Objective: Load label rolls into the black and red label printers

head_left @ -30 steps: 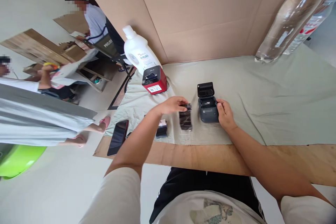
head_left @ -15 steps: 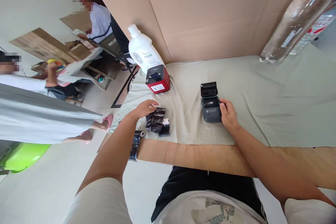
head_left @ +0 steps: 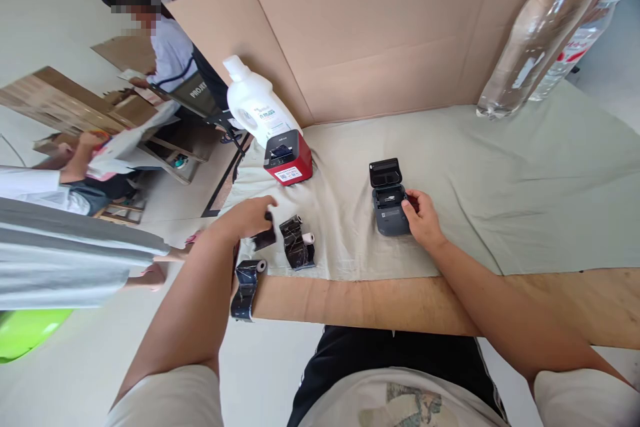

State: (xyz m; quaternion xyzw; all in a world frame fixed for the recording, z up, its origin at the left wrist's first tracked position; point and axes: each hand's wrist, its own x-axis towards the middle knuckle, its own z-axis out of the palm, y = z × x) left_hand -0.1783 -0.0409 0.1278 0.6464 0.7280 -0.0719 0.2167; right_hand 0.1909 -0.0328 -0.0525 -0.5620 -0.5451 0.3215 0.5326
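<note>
My right hand grips the right side of a small black label printer, which lies on the cloth with its lid flipped up. My left hand is closed on a black label roll, partly hidden under the fingers and blurred by motion. Just right of it lie two more dark marbled label rolls with strips partly unwound, close together. Nearer the table's front edge, another roll of black labels has its strip hanging over the edge.
A red and black box-shaped device stands before a white jug. Cardboard walls off the back. At the back right are two clear bottles, a large one and a smaller one. Several people are to the left.
My left hand has moved left and toward me, taking a label roll away from the others. My right hand still holds the printer. The whole view has shifted slightly.
</note>
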